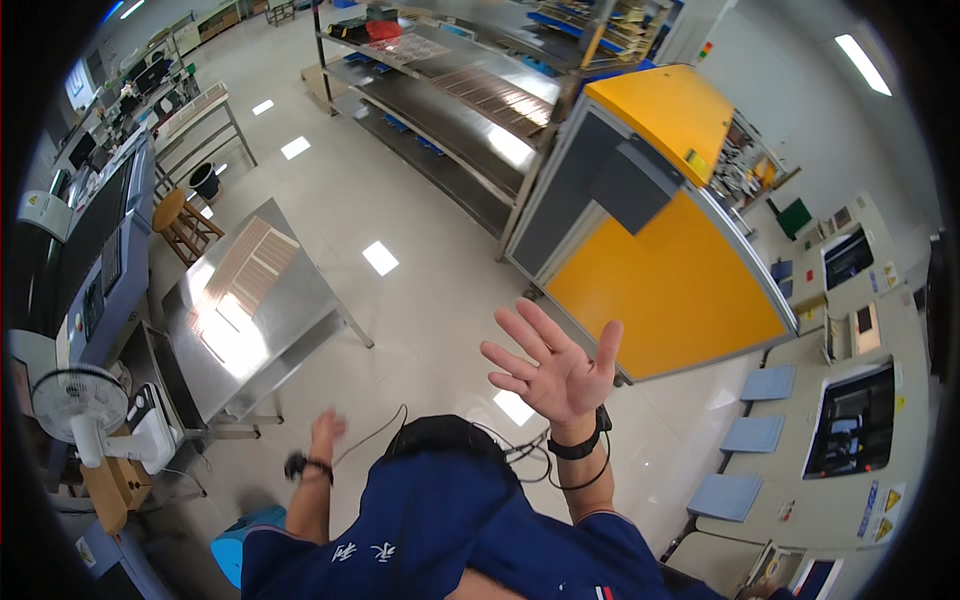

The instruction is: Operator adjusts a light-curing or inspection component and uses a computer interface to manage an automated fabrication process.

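My right hand is raised in front of me, palm showing, fingers and thumb spread, with nothing in it. A black band circles that wrist, and a thin dark cable loops beside it. Lower and to the left, my left hand is smeared by motion, so its fingers cannot be made out. The left wrist also carries a black band, and another thin cable runs close by. Neither hand touches a surface; the nearest thing to the left one is a steel table with slotted brownish panels on top.
A yellow and grey cabinet stands ahead right, beside a steel shelf rack. Pale machines with dark windows line the right side. At left are a white fan, a wooden stool and a long grey machine.
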### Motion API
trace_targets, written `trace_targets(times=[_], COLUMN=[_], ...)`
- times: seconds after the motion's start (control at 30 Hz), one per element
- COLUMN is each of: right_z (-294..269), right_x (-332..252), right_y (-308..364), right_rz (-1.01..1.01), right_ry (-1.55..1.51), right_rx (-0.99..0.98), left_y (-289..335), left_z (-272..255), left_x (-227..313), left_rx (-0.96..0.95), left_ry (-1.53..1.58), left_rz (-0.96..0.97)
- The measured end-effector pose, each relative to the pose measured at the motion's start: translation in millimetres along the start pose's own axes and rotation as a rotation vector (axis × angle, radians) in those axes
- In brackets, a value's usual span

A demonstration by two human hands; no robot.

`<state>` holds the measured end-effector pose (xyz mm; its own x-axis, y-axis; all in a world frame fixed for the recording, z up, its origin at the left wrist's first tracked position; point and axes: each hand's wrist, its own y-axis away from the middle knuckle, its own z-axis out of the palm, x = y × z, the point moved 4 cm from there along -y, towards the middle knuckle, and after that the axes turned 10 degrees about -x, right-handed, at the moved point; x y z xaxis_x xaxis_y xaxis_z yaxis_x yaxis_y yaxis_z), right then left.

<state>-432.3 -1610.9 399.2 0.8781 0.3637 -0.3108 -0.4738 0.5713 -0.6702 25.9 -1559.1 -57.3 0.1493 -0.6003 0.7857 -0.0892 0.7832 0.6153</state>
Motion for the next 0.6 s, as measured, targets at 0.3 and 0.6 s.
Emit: trace_targets(times=[0.3,0.6], right_z=[-316.9,-576.0], right_x=[-130.3,-155.1], right_y=[-113.3,-389.3], right_rz=[0.107,0.709], right_ry=[0.687,0.937], right_rx=[0.588,0.32], left_y=[-167.5,-167.6], left_z=[183.7,174.0], left_x=[382.3,295.1], left_rx=[-0.006,0.794], left_ry=[-0.444,0.17], left_rz=[0.547,-0.102])
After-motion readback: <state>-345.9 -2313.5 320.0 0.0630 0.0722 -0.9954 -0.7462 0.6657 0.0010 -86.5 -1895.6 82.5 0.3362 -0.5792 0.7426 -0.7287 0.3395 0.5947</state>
